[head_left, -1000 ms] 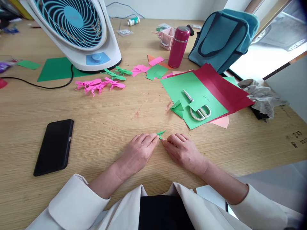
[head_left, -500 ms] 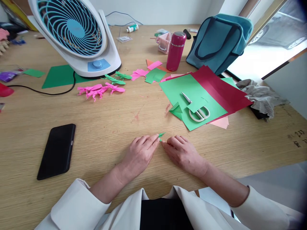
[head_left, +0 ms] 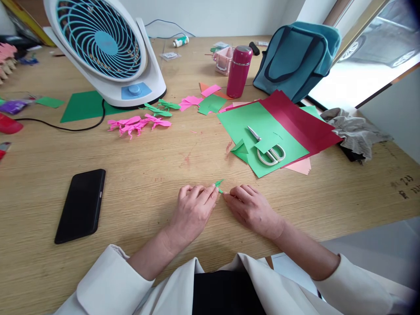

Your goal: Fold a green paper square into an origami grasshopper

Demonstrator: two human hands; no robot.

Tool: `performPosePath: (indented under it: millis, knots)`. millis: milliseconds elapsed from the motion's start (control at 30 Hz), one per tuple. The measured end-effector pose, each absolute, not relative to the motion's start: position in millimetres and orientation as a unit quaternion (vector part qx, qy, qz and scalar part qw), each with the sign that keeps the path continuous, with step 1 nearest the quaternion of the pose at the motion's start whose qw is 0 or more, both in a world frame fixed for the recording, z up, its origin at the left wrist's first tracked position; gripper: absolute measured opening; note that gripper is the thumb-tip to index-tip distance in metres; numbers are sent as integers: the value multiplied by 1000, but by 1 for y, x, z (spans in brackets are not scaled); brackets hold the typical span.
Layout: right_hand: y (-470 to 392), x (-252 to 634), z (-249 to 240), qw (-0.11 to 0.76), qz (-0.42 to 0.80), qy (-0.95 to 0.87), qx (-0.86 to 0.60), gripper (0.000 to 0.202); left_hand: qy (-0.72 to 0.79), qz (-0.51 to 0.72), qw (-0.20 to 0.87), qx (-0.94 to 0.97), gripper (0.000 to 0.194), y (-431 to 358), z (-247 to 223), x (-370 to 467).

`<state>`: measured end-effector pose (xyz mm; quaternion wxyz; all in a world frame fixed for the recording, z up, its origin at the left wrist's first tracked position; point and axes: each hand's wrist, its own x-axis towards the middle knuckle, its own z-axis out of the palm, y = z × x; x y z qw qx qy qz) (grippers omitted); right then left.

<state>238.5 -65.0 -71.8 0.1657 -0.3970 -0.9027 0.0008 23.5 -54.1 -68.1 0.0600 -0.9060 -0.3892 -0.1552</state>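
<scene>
Between my two hands, low over the table, is a small piece of folded green paper (head_left: pixel 219 182) with narrow points. My left hand (head_left: pixel 195 208) pinches it and covers most of it. My right hand (head_left: pixel 254 212) is closed, its fingertips at the small green tip on the right side. Just beyond lie a larger folded green piece (head_left: pixel 240 151) and a light green sheet (head_left: pixel 241 120). White-handled scissors (head_left: pixel 271 156) rest on that sheet, partly under a green scrap (head_left: pixel 268 142).
Folded pink figures (head_left: pixel 134 125) and green figures (head_left: pixel 157 110) lie before a white fan (head_left: pixel 154 78). A black phone (head_left: pixel 80 205) is at the left. Red sheets (head_left: pixel 298 120), a magenta flask (head_left: pixel 239 72) and a blue bag (head_left: pixel 295 57) stand or lie at the back right.
My right fingertips have drawn slightly away from my left fingers, showing a bit more green tip between them. The view has shifted slightly; the other things stay put.
</scene>
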Motion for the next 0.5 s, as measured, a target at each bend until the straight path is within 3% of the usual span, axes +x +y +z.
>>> performPosePath:
  millis: [500]
  knots:
    - [-67,238,-72,194,-18,-871,-451,21,-409,-153,38,-899,32,-60,-69,26]
